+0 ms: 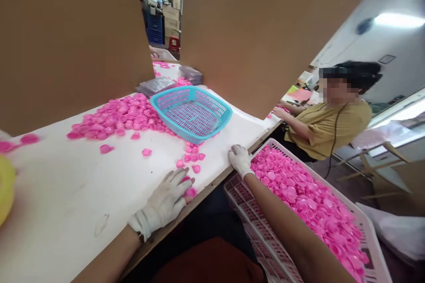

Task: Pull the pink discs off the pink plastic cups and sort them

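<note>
My left hand (164, 199), in a white glove with bare fingertips, lies on the white table with its fingers stretched out. A few small pink plastic caps (190, 192) are at and beneath its fingertips. My right hand (240, 160), gloved the same way, rests on the table's edge with its fingers bent slightly down and no object visible in it. Between the hands and a blue basket (226, 117) lie several loose pink caps (190, 157). A large heap of caps (124, 115) spreads to the basket's left.
A pale crate (375, 234) full of pink caps stands below my right arm. Brown boards (265, 31) rise across the table. Clear plastic packs (157, 85) lie behind the basket. A yellow rim (5, 190) shows far left. A person in a mustard shirt (332, 126) works at right.
</note>
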{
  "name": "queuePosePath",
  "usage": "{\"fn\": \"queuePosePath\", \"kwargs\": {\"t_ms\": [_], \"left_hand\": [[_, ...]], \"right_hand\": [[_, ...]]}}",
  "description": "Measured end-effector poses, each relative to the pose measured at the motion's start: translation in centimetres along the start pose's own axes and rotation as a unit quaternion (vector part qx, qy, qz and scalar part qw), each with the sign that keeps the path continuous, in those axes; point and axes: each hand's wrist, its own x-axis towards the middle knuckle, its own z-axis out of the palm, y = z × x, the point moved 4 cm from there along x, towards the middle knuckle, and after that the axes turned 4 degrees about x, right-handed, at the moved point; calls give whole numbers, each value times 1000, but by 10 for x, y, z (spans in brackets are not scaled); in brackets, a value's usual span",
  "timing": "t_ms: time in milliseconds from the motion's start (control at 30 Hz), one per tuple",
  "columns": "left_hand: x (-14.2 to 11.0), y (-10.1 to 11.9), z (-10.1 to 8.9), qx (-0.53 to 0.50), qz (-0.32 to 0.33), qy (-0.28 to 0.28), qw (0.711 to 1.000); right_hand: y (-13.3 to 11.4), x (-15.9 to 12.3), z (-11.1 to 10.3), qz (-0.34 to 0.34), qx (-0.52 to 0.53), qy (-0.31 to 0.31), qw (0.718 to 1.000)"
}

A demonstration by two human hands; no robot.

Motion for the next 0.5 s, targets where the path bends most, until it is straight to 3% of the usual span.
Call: {"fn": "queuePosePath", "kwargs": {"t_ms": [100,333,500], "left_hand": [[-2,-3,3,-3,-5,-4,1000],[-10,-33,-10,6,-150,73,986],[-21,-50,-15,-16,-208,138,968]], "right_hand": [[2,-2,3,-2,4,-1,1000],[-1,-6,-3,-45,8,-32,998],[23,4,10,-88,12,-22,996]]}}
